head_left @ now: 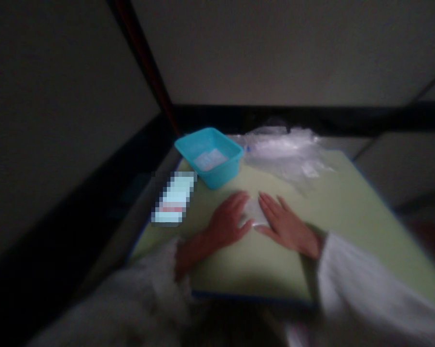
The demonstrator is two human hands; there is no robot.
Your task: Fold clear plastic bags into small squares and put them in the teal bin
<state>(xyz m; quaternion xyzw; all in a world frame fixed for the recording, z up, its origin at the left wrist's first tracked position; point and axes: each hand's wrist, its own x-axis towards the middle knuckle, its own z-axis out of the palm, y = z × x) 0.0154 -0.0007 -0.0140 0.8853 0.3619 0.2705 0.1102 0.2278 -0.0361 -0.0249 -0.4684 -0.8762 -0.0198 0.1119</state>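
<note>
A small whitish, shiny packet, perhaps a clear plastic bag, (254, 212) lies flat on the pale green tabletop (250, 270). From its left side my left hand (229, 219) touches it, fingers curved forward and thumb apart. My right hand (288, 224) rests flat along the packet's right edge with its fingers stretched out. Neither hand is wrapped round anything. Blur and dim light hide the packet's contents.
Behind my left hand stands a turquoise plastic basket (221, 179) with whitish packets (210, 159) inside. A heap of clear plastic bags (286, 152) lies at the back. A blurred-out phone-like screen (174, 197) is at the left edge. Walls enclose the table's back and left.
</note>
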